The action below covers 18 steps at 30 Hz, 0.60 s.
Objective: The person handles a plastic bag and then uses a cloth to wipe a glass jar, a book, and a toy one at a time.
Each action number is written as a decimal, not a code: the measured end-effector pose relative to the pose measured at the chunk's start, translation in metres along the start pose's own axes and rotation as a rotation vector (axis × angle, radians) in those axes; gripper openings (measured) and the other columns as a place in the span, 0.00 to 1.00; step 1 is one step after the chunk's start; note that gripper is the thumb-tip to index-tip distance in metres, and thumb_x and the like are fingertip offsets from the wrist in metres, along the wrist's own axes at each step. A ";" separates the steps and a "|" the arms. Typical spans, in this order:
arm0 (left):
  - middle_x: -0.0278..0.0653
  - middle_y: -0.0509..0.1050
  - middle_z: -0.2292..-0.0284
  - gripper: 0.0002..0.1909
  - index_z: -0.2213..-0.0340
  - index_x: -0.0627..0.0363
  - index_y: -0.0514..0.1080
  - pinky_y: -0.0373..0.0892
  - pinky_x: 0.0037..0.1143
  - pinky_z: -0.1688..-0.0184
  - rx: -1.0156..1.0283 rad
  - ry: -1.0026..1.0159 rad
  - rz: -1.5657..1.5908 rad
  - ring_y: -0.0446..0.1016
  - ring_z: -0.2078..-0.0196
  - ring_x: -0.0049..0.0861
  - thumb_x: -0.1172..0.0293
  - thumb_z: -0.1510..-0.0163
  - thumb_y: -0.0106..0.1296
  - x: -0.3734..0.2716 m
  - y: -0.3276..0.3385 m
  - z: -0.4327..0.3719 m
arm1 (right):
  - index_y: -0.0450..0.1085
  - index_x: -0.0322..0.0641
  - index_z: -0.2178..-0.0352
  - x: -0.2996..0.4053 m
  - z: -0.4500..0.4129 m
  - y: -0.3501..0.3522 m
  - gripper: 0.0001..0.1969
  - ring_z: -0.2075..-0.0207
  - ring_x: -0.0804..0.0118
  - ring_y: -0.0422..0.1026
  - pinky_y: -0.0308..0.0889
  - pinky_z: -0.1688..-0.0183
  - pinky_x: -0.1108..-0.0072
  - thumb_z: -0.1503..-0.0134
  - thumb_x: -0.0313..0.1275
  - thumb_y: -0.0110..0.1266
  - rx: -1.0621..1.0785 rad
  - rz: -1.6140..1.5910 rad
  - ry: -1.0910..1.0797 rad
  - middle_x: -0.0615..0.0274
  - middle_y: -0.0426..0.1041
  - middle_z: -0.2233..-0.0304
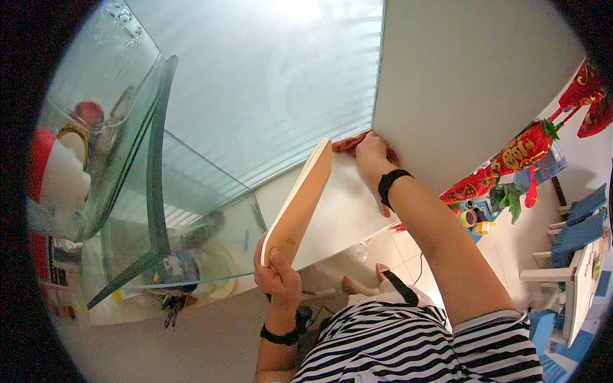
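My left hand [278, 277] grips the lower end of a flat tan object [301, 206] with a pale layered edge. It is held tilted above a white shelf top [352, 191]; its exact kind is unclear. With my right hand [371, 153] I press a bunched reddish cloth [349, 143] into the back corner of that shelf top. There the frosted glass panel [306, 72] meets a plain wall [459, 76]. Part of the cloth is hidden under my fingers. Both wrists wear black bands.
On the left stand clear glass panes with a dark curved bar [157, 167]. A dark round container [177, 270] sits behind the glass. Red festive hangings [522, 151] run along the right wall. Farther right are a white table [577, 292] and blue-covered chairs [577, 234].
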<state>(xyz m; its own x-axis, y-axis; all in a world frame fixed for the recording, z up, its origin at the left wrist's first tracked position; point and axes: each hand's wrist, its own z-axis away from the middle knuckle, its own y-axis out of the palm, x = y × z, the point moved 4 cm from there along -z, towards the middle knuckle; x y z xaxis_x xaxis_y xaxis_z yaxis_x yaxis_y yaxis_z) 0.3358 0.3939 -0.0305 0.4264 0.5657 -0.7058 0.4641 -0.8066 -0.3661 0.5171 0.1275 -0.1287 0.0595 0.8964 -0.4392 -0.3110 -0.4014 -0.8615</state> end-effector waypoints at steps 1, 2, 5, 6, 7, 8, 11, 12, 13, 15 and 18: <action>0.54 0.72 0.65 0.19 0.58 0.72 0.63 0.71 0.25 0.66 -0.008 0.006 -0.022 0.74 0.66 0.35 0.66 0.42 0.36 0.000 -0.003 0.001 | 0.71 0.39 0.61 0.002 0.005 -0.011 0.15 0.57 0.61 0.68 0.67 0.61 0.80 0.50 0.33 0.48 -0.024 -0.024 -0.042 0.55 0.67 0.57; 0.54 0.72 0.66 0.18 0.58 0.72 0.63 0.71 0.25 0.66 -0.017 0.012 -0.045 0.74 0.66 0.35 0.66 0.42 0.36 0.000 -0.007 0.002 | 0.71 0.40 0.62 0.004 0.011 -0.022 0.14 0.58 0.60 0.69 0.67 0.61 0.79 0.50 0.33 0.48 -0.048 -0.048 -0.084 0.57 0.69 0.58; 0.54 0.72 0.66 0.18 0.58 0.72 0.63 0.71 0.26 0.66 0.027 -0.025 0.093 0.74 0.65 0.35 0.66 0.42 0.36 -0.011 -0.004 0.001 | 0.72 0.41 0.64 0.001 0.008 -0.022 0.13 0.58 0.61 0.70 0.67 0.61 0.77 0.50 0.33 0.48 -0.053 -0.142 -0.086 0.59 0.72 0.61; 0.54 0.72 0.66 0.18 0.58 0.72 0.63 0.71 0.26 0.66 0.026 -0.022 0.094 0.74 0.65 0.35 0.66 0.42 0.36 -0.011 -0.005 0.002 | 0.73 0.42 0.65 0.003 0.007 -0.024 0.13 0.58 0.61 0.70 0.67 0.60 0.77 0.50 0.33 0.48 -0.040 -0.212 -0.076 0.59 0.72 0.63; 0.54 0.72 0.66 0.18 0.58 0.72 0.63 0.71 0.26 0.66 0.022 -0.005 0.047 0.74 0.65 0.35 0.67 0.42 0.36 -0.011 -0.006 0.004 | 0.73 0.42 0.65 0.002 0.010 -0.024 0.13 0.58 0.61 0.70 0.67 0.60 0.77 0.50 0.33 0.48 -0.042 -0.212 -0.074 0.59 0.72 0.63; 0.54 0.72 0.66 0.18 0.58 0.72 0.62 0.71 0.26 0.66 0.019 0.011 0.001 0.74 0.65 0.34 0.67 0.42 0.36 -0.011 -0.007 0.006 | 0.73 0.42 0.65 -0.001 0.014 -0.024 0.12 0.59 0.62 0.70 0.67 0.61 0.76 0.50 0.32 0.47 -0.093 -0.213 -0.053 0.58 0.73 0.63; 0.54 0.72 0.66 0.18 0.57 0.71 0.62 0.71 0.25 0.66 0.052 0.037 0.069 0.74 0.66 0.34 0.67 0.42 0.36 -0.011 -0.010 0.011 | 0.73 0.44 0.65 -0.011 0.020 -0.024 0.12 0.59 0.65 0.71 0.67 0.61 0.76 0.49 0.32 0.46 -0.071 -0.240 -0.027 0.60 0.73 0.62; 0.54 0.72 0.66 0.18 0.57 0.71 0.63 0.71 0.25 0.66 0.062 0.040 0.087 0.74 0.66 0.34 0.67 0.42 0.36 -0.009 -0.013 0.015 | 0.73 0.46 0.64 -0.011 0.025 -0.023 0.12 0.58 0.67 0.71 0.68 0.61 0.76 0.48 0.32 0.46 0.005 -0.267 -0.035 0.62 0.73 0.61; 0.54 0.73 0.66 0.18 0.58 0.71 0.63 0.70 0.26 0.66 0.015 0.043 0.118 0.74 0.66 0.35 0.67 0.42 0.36 -0.004 -0.017 0.020 | 0.73 0.46 0.64 -0.011 0.033 -0.021 0.12 0.58 0.67 0.71 0.68 0.61 0.76 0.48 0.32 0.46 0.010 -0.261 -0.033 0.62 0.73 0.61; 0.54 0.73 0.67 0.17 0.58 0.71 0.63 0.70 0.26 0.66 -0.032 0.038 0.155 0.75 0.67 0.35 0.68 0.42 0.36 -0.001 -0.024 0.027 | 0.73 0.41 0.67 -0.010 0.058 -0.013 0.12 0.62 0.60 0.72 0.67 0.60 0.73 0.51 0.32 0.46 0.057 -0.324 -0.022 0.58 0.73 0.64; 0.53 0.73 0.67 0.17 0.58 0.71 0.63 0.70 0.27 0.65 0.059 0.046 0.104 0.74 0.67 0.34 0.68 0.42 0.36 -0.007 -0.022 0.027 | 0.74 0.42 0.68 -0.011 0.084 0.039 0.11 0.64 0.61 0.73 0.68 0.62 0.75 0.53 0.30 0.47 0.150 -0.190 -0.066 0.56 0.74 0.67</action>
<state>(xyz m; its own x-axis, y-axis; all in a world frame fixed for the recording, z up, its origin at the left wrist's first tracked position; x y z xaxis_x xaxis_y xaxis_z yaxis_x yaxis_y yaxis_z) 0.3017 0.4025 -0.0337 0.5053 0.4849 -0.7138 0.3697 -0.8691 -0.3287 0.4241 0.1182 -0.1362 0.0692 0.9654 -0.2513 -0.4378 -0.1969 -0.8772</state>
